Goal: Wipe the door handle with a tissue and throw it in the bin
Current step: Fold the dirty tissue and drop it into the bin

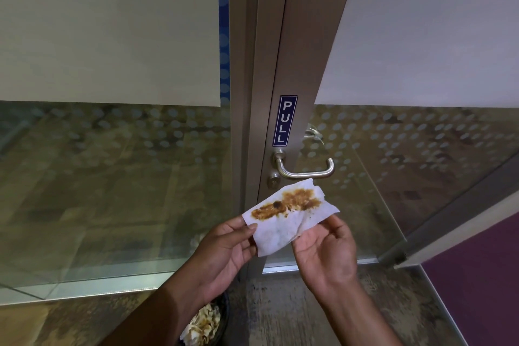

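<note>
A white tissue (283, 226) with a long brown stain across its upper half is spread out flat between both hands, just below the door handle. My left hand (224, 255) pinches its left edge and my right hand (325, 253) holds its right edge from underneath. The metal lever door handle (304, 170) sticks out of the door frame a little above the tissue, with a keyhole cylinder (273, 178) to its lower left. A dark bin (223, 317) holding crumpled stained tissues shows on the floor under my left forearm, mostly hidden by it.
A blue PULL sign (287, 120) is stuck on the metal door frame (297, 36). Frosted and dotted glass panels (112, 149) stand left and right. A purple wall (477, 275) closes the lower right corner. Patterned carpet (289, 312) lies below.
</note>
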`<state>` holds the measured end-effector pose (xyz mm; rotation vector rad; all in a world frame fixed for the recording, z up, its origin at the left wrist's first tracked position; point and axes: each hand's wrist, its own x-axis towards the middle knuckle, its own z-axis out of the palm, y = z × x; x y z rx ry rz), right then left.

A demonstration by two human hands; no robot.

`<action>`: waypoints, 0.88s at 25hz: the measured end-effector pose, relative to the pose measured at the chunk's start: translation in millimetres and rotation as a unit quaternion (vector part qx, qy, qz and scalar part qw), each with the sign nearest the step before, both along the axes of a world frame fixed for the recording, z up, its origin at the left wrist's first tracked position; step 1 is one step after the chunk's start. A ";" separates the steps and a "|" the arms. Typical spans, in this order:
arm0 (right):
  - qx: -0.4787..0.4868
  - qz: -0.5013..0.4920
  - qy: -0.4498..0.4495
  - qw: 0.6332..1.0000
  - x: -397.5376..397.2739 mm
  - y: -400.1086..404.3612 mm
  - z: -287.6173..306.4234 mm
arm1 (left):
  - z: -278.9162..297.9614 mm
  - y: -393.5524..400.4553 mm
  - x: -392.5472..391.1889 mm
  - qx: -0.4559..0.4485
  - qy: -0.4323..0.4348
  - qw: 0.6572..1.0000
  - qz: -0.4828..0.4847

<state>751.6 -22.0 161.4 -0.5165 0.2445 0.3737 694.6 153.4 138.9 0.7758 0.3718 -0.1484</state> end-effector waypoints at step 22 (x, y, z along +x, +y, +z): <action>-0.315 0.286 -0.133 0.895 0.7 -0.6 7.1 | 25.7 3.9 -4.5 0.190 -0.024 0.981 -0.023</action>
